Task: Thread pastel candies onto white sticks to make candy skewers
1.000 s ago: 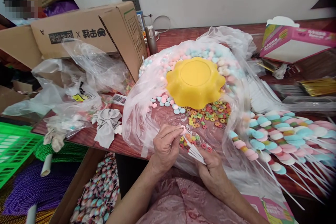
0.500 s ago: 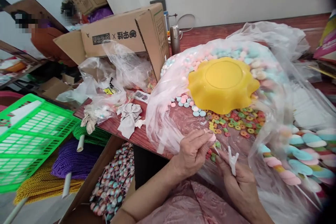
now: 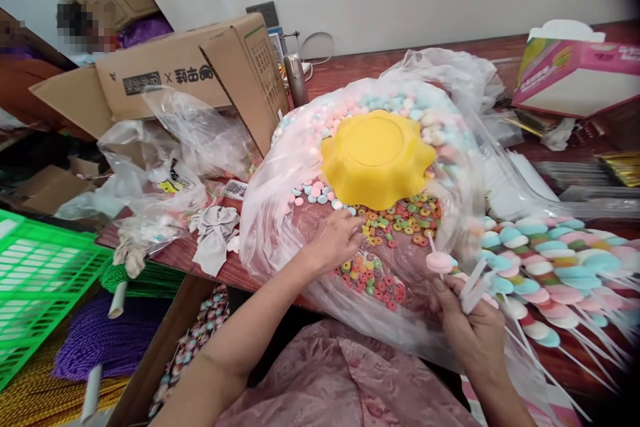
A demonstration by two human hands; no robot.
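Discs of pink and blue candy (image 3: 315, 193), apparently marshmallow, are scattered on the plastic sheet (image 3: 273, 213); they are probably light and soft, easily dented, and best lifted by the rim. The left hand (image 3: 336, 240) is held over the sheet with fingers loosely parted, near these discs; whether a piece is pinched underneath cannot be told. To its right, below the overturned yellow bowl (image 3: 377, 147), ring candies (image 3: 400, 221) are spread; they look chewy, perhaps slightly tacky, and could be picked up singly by the outer edge. Farther right, a pink disc (image 3: 439, 263) is carried on a thin stick whose tip is seen above it. That stick and a bundle of white sticks (image 3: 475, 285) are gripped in the right hand (image 3: 469, 323), above the sheet's right side. The sticks are judged light, fairly stiff but bendable, so the bare shaft is the safer hold, with the soft disc left unsqueezed. At far right, loaded skewers (image 3: 550, 267) are heaped, their bare stems easily grasped.
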